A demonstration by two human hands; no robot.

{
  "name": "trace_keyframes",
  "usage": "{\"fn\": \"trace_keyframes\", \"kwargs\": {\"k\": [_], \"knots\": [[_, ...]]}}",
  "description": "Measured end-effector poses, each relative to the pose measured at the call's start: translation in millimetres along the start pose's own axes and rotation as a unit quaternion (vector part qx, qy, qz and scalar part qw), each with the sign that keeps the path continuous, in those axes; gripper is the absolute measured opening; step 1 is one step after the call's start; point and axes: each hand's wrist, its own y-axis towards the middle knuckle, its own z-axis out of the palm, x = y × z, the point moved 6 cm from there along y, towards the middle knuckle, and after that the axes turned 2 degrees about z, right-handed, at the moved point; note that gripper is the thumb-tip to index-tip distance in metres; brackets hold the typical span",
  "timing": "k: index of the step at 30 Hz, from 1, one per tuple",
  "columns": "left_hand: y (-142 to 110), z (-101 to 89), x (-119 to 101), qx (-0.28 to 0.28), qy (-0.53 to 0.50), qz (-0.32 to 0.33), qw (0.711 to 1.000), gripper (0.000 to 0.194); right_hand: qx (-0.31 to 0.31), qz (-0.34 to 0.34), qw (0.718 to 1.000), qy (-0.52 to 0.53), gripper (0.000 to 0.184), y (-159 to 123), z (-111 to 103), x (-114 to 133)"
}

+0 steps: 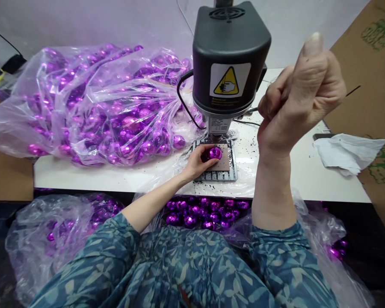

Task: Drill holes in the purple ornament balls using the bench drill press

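My left hand (197, 163) is shut on a shiny purple faceted ball (215, 153), pressing it against a brown pad (222, 164) on a slotted metal drill base (232, 172). The ball sits right below the chuck of a black bench drill (231, 55), whose tip is hidden against the ball. My right hand (303, 96) is raised to the right of the drill with its fingers closed. A thin dark wire (353, 90) sticks out from it on the right side, and its middle is hidden in my fingers.
A large clear bag of purple balls (93, 107) lies on the white table (83, 177) to the left. Black drilling debris is scattered around the drill base. More bagged balls (192, 211) sit below the table edge. Crumpled white tissue (348, 152) and cardboard (368, 55) are on the right.
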Motion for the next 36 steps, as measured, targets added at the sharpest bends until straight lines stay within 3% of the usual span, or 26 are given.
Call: {"fn": "trace_keyframes", "kwargs": {"k": [10, 15, 27, 36], "knots": [[2, 0.9, 7, -0.009, 0.0, -0.016, 1.0, 0.052, -0.022, 0.008, 0.999, -0.034, 0.055, -23, -11, 14], [3, 1.7, 8, -0.012, 0.01, -0.007, 1.0, 0.051, -0.02, -0.043, 0.998, 0.033, 0.056, -41, -22, 8], [0, 2.8, 11, -0.032, -0.015, -0.023, 0.999, 0.049, -0.007, -0.195, 0.981, 0.014, 0.045, -61, -35, -5], [-1, 4.4, 11, -0.042, -0.055, -0.039, 0.997, 0.046, 0.015, -0.247, 0.966, 0.075, 0.033, -67, -39, -11]]}}
